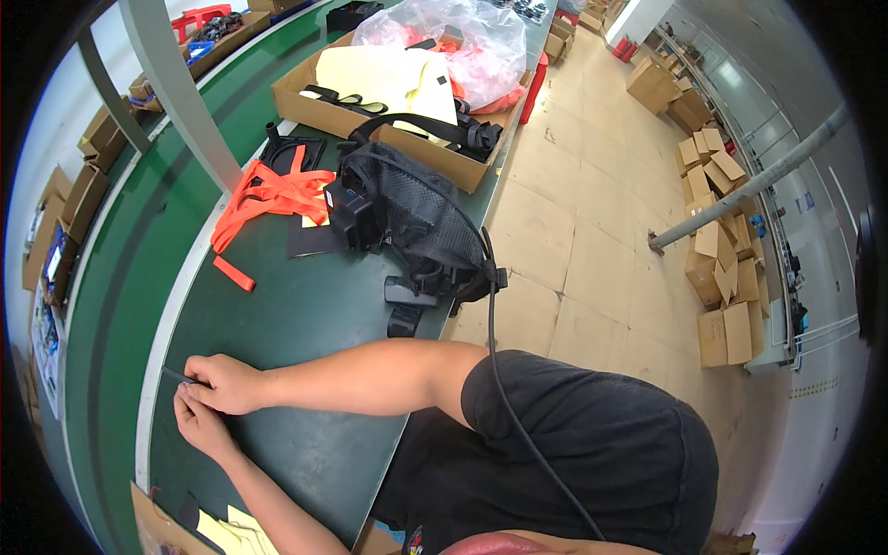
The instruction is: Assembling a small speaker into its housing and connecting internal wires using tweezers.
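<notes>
My two hands meet over the green tabletop [296, 324], close to its pale metal edge strip. My right hand [229, 383] is closed around a small dark, thin, flat piece [174, 375], whose end sticks out past the fingers. From below, my left hand [203, 425] presses its fingertips against the same piece and the right fingers. Most of the piece is covered, so its kind does not show. Farther up the bench, beyond my right forearm, lie a black mesh backpack [407, 199] and a heap of bright orange straps [273, 194].
A cardboard box [472, 171] holds yellow sheets, black straps and a clear plastic bag [462, 46]. Another box [153, 518] with yellow pieces sits near my left arm. A grey post [176, 92] rises beside the green conveyor belt [129, 287]. A black cable [518, 407] hangs across my right sleeve.
</notes>
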The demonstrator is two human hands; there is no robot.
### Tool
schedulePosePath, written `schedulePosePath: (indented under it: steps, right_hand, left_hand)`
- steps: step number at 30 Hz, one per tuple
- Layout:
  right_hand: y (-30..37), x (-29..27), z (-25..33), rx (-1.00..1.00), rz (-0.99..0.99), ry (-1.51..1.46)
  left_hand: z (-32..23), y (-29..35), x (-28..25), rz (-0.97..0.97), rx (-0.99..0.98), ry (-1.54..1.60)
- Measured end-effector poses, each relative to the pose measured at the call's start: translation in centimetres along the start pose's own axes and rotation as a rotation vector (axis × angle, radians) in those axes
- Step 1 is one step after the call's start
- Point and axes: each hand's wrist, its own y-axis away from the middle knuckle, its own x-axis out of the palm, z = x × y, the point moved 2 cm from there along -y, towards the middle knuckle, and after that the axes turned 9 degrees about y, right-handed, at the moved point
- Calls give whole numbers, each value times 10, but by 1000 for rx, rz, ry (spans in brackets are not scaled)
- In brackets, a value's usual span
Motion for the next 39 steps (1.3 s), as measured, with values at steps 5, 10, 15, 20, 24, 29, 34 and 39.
schedulePosePath:
  steps: [5,10,15,20,24,29,34,39]
  right_hand:
    - [-4,9,2,63,73,-44]
    - [2,21,-9,107,10,-49]
    - [-2,-6,-10,252,99,-207]
    - [-2,10,-1,241,198,-290]
    - [2,10,1,271,197,-250]
    - [0,7,1,254,191,-236]
    - [0,7,3,254,182,-221]
    - [-2,8,4,252,186,-214]
  left_hand:
    - [11,-7,-13,-20,18,66]
    - [-10,15,-12,-194,-150,-115]
    - [-34,8,16,-151,-49,-68]
    - [-38,13,-1,-190,50,-164]
    - [-36,17,-3,-166,33,-157]
    - [-35,15,1,-198,84,-141]
    - [-35,15,1,-216,103,-140]
    - [-36,13,0,-208,118,-146]
